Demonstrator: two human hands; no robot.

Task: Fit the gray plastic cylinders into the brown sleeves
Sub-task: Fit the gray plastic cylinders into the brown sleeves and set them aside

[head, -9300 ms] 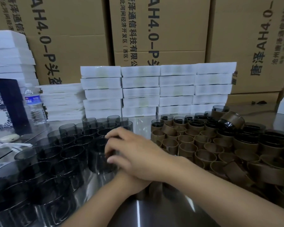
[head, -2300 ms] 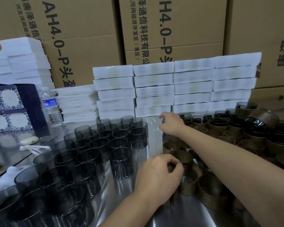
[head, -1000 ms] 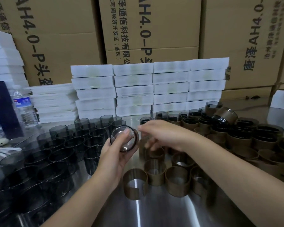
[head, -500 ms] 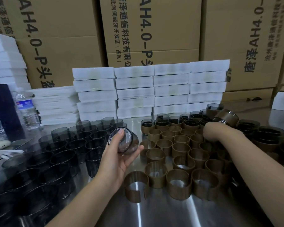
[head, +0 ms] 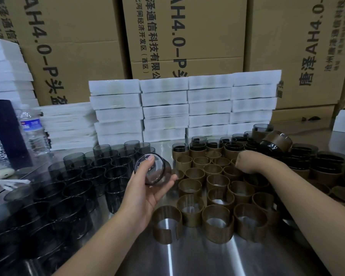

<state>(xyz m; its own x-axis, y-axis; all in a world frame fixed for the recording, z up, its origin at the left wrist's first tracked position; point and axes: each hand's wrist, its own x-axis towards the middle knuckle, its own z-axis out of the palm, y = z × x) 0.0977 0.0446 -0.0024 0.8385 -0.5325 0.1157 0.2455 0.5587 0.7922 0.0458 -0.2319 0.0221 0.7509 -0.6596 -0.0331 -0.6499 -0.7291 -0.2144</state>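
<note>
Between the two forearms, on the shiny metal table (head: 187, 257), stands a cluster of empty brown sleeves (head: 217, 188), upright and packed close, many touching their neighbours; the one nearest the left wrist is a split sleeve (head: 166, 224) with its gap facing the person. Just above and to the left of that cluster the left hand (head: 145, 190) holds one gray cylinder (head: 152, 170) off the table, tipped on its side with its clear closed base turned toward the camera, thumb curled over the base's rim and fingers cupped underneath. To the left of this hand a crowd of standing gray cylinders (head: 88, 176) fills the table, mouths up. The right hand (head: 246, 162) reaches down at the far edge of the sleeves with the wrist bent and its fingers hidden behind it, so I cannot tell whether it grips anything. Just beyond and to the right of it are finished pieces (head: 235, 146), dark cylinders seated in brown wraps, one of them lying tilted on top of the others. Further beyond both hands are stacked white boxes (head: 165, 108) against cardboard cartons (head: 177, 36), and far off to the left a water bottle (head: 33, 132)
</note>
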